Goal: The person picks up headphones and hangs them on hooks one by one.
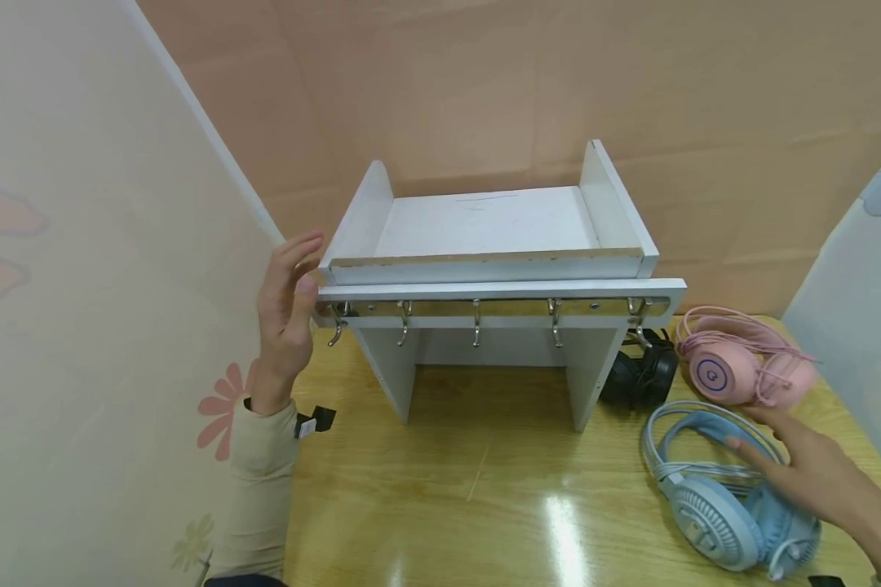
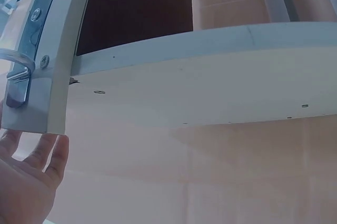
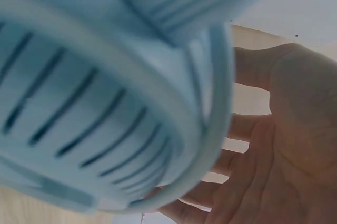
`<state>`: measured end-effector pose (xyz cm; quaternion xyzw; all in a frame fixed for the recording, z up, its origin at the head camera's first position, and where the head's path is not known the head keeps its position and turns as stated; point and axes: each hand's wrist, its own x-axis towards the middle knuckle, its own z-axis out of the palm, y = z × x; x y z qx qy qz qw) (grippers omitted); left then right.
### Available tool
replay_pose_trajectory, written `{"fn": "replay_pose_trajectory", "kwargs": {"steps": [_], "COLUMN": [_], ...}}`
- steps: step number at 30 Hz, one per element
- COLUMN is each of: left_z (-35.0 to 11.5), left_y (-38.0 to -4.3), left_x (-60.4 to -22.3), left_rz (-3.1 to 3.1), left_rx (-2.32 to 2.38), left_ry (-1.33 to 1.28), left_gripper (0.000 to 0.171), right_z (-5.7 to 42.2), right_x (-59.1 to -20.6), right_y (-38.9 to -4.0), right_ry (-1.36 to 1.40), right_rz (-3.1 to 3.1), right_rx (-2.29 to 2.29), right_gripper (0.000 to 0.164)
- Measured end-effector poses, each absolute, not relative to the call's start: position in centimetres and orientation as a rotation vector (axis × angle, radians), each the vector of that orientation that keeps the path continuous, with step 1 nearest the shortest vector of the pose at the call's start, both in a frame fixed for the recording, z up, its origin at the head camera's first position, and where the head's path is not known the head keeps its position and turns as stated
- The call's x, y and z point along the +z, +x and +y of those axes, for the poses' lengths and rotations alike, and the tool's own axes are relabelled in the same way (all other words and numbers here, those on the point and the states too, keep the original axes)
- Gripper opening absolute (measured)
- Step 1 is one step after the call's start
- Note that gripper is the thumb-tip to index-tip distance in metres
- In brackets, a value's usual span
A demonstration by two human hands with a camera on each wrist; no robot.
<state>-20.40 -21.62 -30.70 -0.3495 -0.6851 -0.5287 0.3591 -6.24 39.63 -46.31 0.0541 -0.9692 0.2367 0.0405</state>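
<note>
A white shelf unit (image 1: 484,269) stands on a wood-grain surface, with a row of metal hooks (image 1: 476,322) along its front rail (image 1: 433,290). At the rail's left end is my left hand (image 1: 282,326), its thumb by the front corner and its fingers extended beside the side panel. In the left wrist view, the fingertips (image 2: 62,145) come right up to the rail's end (image 2: 55,113). My right hand (image 1: 815,469) reaches over light blue headphones (image 1: 715,522), fingers loosely spread. Close up in the right wrist view, an ear cup (image 3: 105,113) hides some fingertips.
Pink headphones (image 1: 723,371) lie at the back right. Black headphones (image 1: 642,375) sit between them and the shelf's right leg. A pale wall (image 1: 117,244) rises on the left, another wall (image 1: 866,302) on the right, and brown sheeting (image 1: 484,90) covers the back.
</note>
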Motion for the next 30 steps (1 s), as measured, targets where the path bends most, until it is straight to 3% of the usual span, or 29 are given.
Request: {"fn": "replay_pose_trajectory", "kwargs": {"steps": [14,30], "left_z": [-21.2,-21.4], "left_y": [-21.4,-22.5], "left_x": [-30.3,-30.3], "left_rz": [-1.726,-1.634], "left_rx": [-1.392,-1.550], "left_ry": [-0.954,-0.991], "left_gripper": [0.033,0.028], "right_z": [40.9,42.1], "right_x": [-47.8,-49.3], "right_y": [-6.4,-7.0], "right_ry": [0.140,-0.111], "right_rz": [-2.994,-3.157], "right_rx": [0.804,0.956], "right_gripper": [0.066,0.085]}}
